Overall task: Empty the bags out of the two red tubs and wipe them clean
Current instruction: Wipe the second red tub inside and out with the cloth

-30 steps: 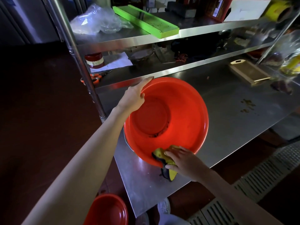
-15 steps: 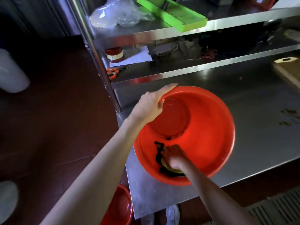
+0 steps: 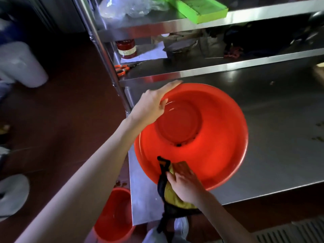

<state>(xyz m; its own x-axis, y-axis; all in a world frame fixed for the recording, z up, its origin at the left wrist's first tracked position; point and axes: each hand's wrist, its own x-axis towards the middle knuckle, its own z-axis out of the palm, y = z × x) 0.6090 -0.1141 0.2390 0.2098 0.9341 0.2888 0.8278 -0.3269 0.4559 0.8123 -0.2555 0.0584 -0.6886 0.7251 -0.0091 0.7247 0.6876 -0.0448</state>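
Observation:
A large red tub [image 3: 210,134] stands tilted toward me on the steel table [image 3: 280,137], with a few dark specks at the edge of its base. My left hand [image 3: 152,104] holds its far left rim, fingers laid over the edge. My right hand [image 3: 184,185] grips a yellow and black cloth [image 3: 170,195] against the tub's near rim, and part of the cloth hangs below the table edge. A second red tub [image 3: 114,214] sits on the floor at the table's left corner.
A steel shelf rack [image 3: 192,71] rises behind the tub, holding orange scissors [image 3: 121,69], a red jar [image 3: 126,49], paper, clear plastic bags [image 3: 129,6] and a green tray [image 3: 198,9]. White containers [image 3: 19,65] stand on the dark red floor at left. A floor grate [image 3: 289,232] lies at lower right.
My right hand with the cloth has slid from inside the tub's near wall back to the near rim. My view has shifted left and closer; the left hand keeps its hold.

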